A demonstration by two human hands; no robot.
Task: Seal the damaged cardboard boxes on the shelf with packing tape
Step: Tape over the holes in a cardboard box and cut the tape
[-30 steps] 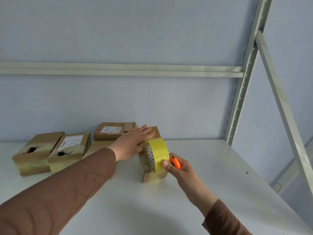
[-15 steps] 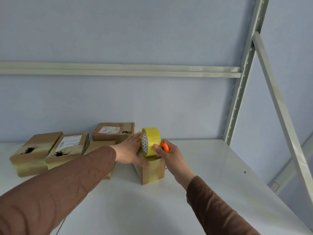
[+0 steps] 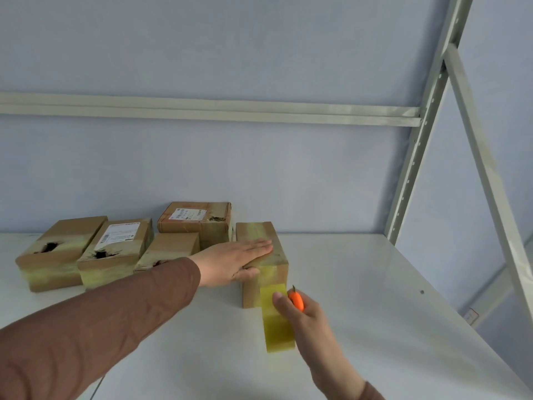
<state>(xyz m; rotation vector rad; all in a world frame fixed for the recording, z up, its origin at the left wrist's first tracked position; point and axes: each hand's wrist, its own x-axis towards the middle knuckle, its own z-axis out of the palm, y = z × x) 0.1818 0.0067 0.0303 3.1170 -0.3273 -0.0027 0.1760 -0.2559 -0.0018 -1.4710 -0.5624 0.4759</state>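
A person's right hand (image 3: 305, 316) grips a yellow roll of packing tape (image 3: 279, 327) together with an orange cutter (image 3: 297, 301), just in front of a cardboard box (image 3: 261, 262) on a white shelf (image 3: 360, 284); a strip of tape runs up the box's near face. The left hand (image 3: 235, 262) lies flat on top of the box, fingers straight. To the box's left sit four more boxes, two of them (image 3: 62, 251) (image 3: 116, 252) with torn holes.
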